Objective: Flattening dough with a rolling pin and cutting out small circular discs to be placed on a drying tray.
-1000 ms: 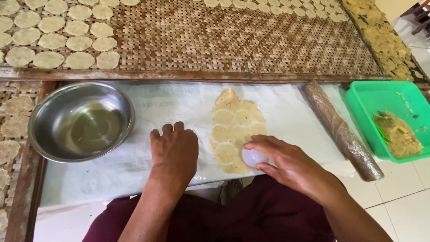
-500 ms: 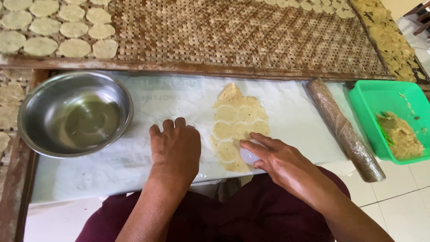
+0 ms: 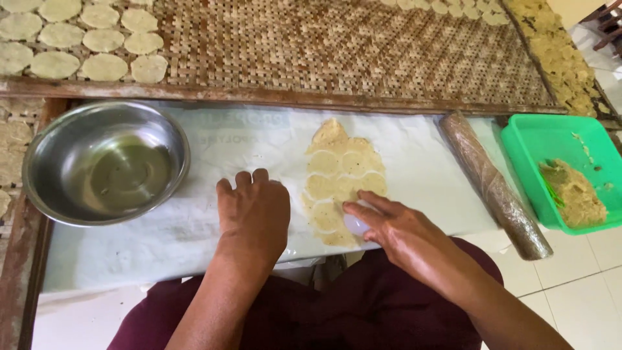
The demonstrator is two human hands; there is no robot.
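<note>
On white plastic sheet (image 3: 162, 227), both hands: left (image 3: 254, 210) flat, right (image 3: 389, 227) pressing one cutter (image 3: 356, 224).

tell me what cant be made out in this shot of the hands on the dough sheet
Head view only:
- Round cutter: mostly hidden under the right hand.
- Dough sheet: near edge covered by that hand.
- Left hand: palm side unseen, flat on the plastic sheet.
- Green tub: cut off at the right edge.
</note>
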